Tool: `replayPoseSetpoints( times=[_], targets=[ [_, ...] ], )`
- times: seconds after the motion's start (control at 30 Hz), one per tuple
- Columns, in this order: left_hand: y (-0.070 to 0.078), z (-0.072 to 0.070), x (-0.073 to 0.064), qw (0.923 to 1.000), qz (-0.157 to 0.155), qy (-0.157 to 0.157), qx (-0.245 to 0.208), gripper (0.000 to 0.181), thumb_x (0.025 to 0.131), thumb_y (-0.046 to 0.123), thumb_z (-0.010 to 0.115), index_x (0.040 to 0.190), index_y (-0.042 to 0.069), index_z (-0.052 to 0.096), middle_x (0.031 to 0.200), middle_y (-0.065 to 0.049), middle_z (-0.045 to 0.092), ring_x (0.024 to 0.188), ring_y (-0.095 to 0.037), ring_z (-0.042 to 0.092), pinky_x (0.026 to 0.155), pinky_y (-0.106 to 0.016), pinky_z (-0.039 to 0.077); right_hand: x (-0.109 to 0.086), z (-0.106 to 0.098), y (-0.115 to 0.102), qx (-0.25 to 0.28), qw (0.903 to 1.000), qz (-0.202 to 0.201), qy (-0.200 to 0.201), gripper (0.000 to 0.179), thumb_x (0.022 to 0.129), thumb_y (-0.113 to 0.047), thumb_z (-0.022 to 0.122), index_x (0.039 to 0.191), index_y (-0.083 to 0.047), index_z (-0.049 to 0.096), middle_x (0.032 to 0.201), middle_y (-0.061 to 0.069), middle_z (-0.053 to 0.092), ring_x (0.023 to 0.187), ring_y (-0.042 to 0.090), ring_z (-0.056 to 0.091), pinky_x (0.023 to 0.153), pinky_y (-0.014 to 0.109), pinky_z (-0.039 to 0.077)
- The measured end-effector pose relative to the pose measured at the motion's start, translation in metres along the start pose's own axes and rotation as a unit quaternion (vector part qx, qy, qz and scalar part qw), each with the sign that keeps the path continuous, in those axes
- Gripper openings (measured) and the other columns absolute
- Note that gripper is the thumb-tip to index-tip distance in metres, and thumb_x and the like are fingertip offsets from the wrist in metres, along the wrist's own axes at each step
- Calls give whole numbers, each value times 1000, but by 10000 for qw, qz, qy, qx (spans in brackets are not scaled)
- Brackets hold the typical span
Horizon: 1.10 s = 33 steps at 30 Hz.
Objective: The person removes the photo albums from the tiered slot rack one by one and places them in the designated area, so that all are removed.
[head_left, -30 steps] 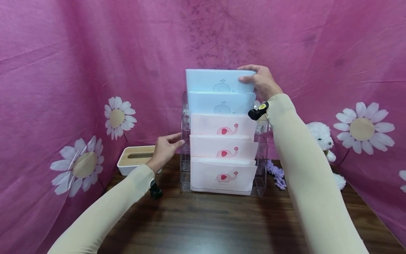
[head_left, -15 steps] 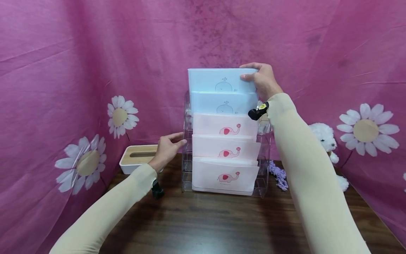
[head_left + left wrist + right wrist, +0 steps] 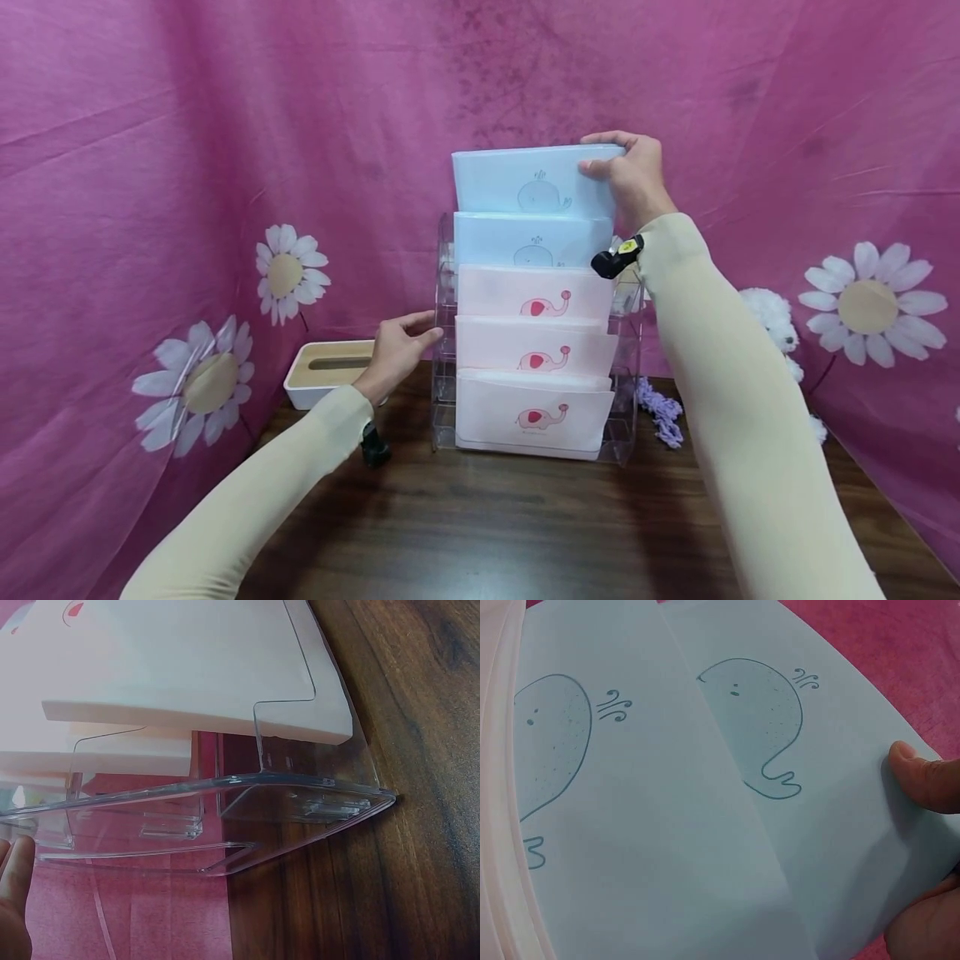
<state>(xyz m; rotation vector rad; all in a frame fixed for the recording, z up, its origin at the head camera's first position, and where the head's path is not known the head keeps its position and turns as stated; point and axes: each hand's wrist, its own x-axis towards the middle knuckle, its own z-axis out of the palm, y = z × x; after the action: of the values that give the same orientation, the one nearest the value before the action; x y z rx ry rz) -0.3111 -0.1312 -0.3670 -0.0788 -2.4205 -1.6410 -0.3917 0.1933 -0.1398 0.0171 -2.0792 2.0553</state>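
My right hand (image 3: pixel 639 177) pinches the upper right corner of a light-blue folder (image 3: pixel 495 179) printed with a whale, thumb in front. This folder stands in the top tier of a clear acrylic rack (image 3: pixel 444 392), raised and slightly tilted. Just below it is a second blue whale folder (image 3: pixel 495 242). Pink elephant folders (image 3: pixel 491 417) fill the lower tiers. At the rack's left side, my left hand (image 3: pixel 393 354) holds the side panel between thumb and fingers; the left wrist view shows only part of that hand (image 3: pixel 13 900) against the clear edge.
A white tissue box (image 3: pixel 300 367) with a wooden lid stands left of the rack, behind the left hand. Purple yarn-like material (image 3: pixel 660 412) and a white plush toy (image 3: pixel 768 317) sit to the right. Pink flowered cloth (image 3: pixel 360 125) hangs around the wooden table (image 3: pixel 480 525).
The right hand has moved up, lifting the top blue folder so more of its whale shows. The left hand stays at the rack's side.
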Motion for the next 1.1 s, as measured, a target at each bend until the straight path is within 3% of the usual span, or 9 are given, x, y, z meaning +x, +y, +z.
replayPoseSetpoints(
  times=[0.17,0.37,0.6,0.67,0.83,1.1],
  targets=[
    [1,-1,-1,10000,-51,-1,-50,42,91,23,77,131,13,69,126,-9,74,109,-19,68,69,-14,50,-2,0,-10,-5,9993,-315,225,39,81,-1,82,113,-22,78,124,1,70,104,22,70,103,47,55],
    [1,-1,-1,9998,86,39,-173,41,90,19,78,130,10,70,122,-11,75,115,-21,68,78,-12,51,-7,-2,-23,258,9963,-737,353,39,79,5,82,110,-19,79,114,2,71,96,20,70,94,39,60],
    [0,0,-1,9998,47,18,-207,41,90,19,78,129,10,70,122,-11,75,117,-22,68,82,-15,53,-15,-6,-40,768,9911,-888,625,40,76,9,83,105,-17,80,110,1,74,95,20,73,97,37,59],
    [1,0,-1,9998,41,4,-177,42,90,19,77,130,10,70,123,-11,74,119,-22,68,84,-17,54,-17,-9,-45,889,9890,-943,709,40,74,10,83,104,-16,81,105,1,75,92,20,73,89,33,61],
    [1,1,-1,9999,43,-23,-160,42,90,19,77,130,11,70,124,-10,74,118,-21,68,82,-16,53,-24,-15,-50,1419,9811,-1058,776,42,70,14,84,102,-12,81,98,3,76,84,20,75,74,30,63],
    [2,2,2,9999,54,-48,-155,41,90,20,77,130,12,70,126,-10,73,116,-19,67,75,-12,49,-39,-23,-45,2415,9632,-969,679,45,65,22,82,101,-3,79,92,9,76,79,22,75,67,32,63]
  ],
)
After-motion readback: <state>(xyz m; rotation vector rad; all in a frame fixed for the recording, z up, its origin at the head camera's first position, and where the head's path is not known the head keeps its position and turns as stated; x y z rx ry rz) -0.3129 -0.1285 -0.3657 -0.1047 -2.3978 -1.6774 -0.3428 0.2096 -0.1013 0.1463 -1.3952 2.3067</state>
